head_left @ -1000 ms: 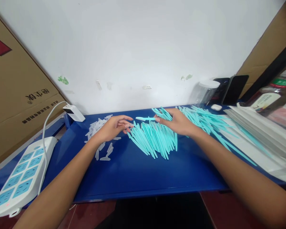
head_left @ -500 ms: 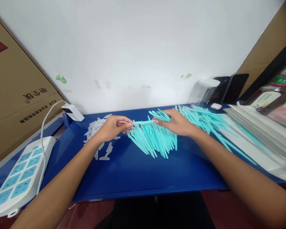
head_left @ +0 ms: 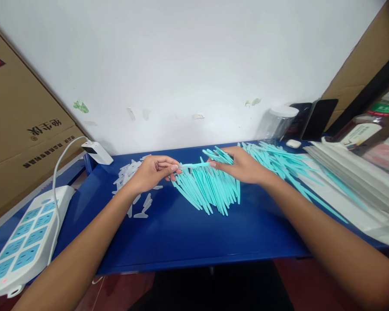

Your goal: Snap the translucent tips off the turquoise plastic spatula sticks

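In the head view, my right hand (head_left: 241, 166) is closed around several turquoise eyebrow razors (head_left: 218, 155). One eyebrow razor (head_left: 199, 165) reaches out from its thumb toward the left. My left hand (head_left: 158, 170) pinches the whitish far end of that razor, where a clear blade cover seems to sit; the fingertips partly hide it. Beneath and between the hands lies a fanned pile of turquoise razors (head_left: 210, 190) on the blue table (head_left: 197, 242). Left of my left hand is a heap of translucent blade covers (head_left: 126, 175), partly hidden by the hand and wrist.
Another heap of razors (head_left: 272, 160) lies beyond my right hand. A clear jar (head_left: 277, 125), phones (head_left: 319, 120), a white earbud case (head_left: 293, 144), a bottle (head_left: 363, 129) and stacked white bags (head_left: 353, 181) stand right. A power strip (head_left: 29, 237) and white charger (head_left: 97, 153) are left.
Both hands keep nearly the same hold on the razor. The left fingers have shifted very slightly at its end, and the view has moved a little.
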`<state>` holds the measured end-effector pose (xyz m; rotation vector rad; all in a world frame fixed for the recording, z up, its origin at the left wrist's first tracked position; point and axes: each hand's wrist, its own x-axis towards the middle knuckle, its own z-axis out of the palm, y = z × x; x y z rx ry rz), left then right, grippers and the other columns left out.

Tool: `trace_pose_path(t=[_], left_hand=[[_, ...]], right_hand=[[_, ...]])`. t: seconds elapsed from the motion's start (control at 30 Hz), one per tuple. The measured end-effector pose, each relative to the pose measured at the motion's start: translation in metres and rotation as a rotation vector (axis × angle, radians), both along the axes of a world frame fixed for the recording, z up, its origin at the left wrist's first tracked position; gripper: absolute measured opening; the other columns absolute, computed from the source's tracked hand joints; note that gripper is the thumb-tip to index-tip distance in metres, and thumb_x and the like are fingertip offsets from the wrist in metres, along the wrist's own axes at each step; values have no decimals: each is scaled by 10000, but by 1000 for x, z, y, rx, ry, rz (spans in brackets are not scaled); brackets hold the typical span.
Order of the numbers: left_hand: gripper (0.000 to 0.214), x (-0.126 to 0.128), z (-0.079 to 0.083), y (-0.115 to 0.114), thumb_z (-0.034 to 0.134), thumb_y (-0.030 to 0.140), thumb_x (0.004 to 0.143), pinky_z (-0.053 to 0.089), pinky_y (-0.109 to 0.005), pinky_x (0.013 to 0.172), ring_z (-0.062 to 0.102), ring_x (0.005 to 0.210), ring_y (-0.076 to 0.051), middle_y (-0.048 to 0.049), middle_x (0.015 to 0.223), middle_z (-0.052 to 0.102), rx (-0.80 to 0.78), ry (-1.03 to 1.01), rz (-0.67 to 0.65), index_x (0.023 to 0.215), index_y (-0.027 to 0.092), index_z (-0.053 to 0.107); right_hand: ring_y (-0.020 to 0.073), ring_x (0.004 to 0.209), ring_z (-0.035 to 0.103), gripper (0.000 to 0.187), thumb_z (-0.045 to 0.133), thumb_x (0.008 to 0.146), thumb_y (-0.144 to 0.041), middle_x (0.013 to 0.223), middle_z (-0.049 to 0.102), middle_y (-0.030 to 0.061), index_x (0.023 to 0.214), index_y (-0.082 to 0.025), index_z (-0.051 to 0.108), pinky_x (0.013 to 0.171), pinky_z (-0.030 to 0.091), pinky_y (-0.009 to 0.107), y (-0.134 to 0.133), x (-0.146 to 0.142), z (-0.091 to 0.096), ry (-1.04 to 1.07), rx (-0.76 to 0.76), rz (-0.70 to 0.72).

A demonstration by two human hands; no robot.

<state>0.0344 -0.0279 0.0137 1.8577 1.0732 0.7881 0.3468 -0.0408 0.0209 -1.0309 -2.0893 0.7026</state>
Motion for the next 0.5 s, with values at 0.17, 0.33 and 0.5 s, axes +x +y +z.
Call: trace_pose_path(t=[0.17, 0.33, 0.5], left_hand=[[375, 5, 0, -5, 744, 501, 925, 627, -310, 665, 748, 705, -181, -119, 991, 825, 30, -17, 55, 1075, 158, 765], [395, 7, 1, -6, 738, 519, 925, 610, -296, 631, 742, 687, -178, -115, 981, 823, 51, -35, 76, 1078, 157, 766], [394, 5, 1, -5, 733, 523, 927, 595, -282, 611, 739, 689, -173, -113, 994, 822, 68, -42, 91, 1073, 158, 765]], right_hand=[[246, 828, 625, 362, 644, 966, -563, 904, 731, 48, 906, -211, 708, 743, 447, 347, -2, 0, 2, 6, 11, 16], [243, 823, 634, 371, 632, 975, -565, 894, 730, 38, 908, -209, 713, 734, 439, 333, -1, 0, 2, 0, 20, 9], [241, 794, 627, 389, 633, 967, -579, 870, 726, 33, 895, -207, 722, 702, 420, 319, 0, 2, 0, -35, 42, -10]])
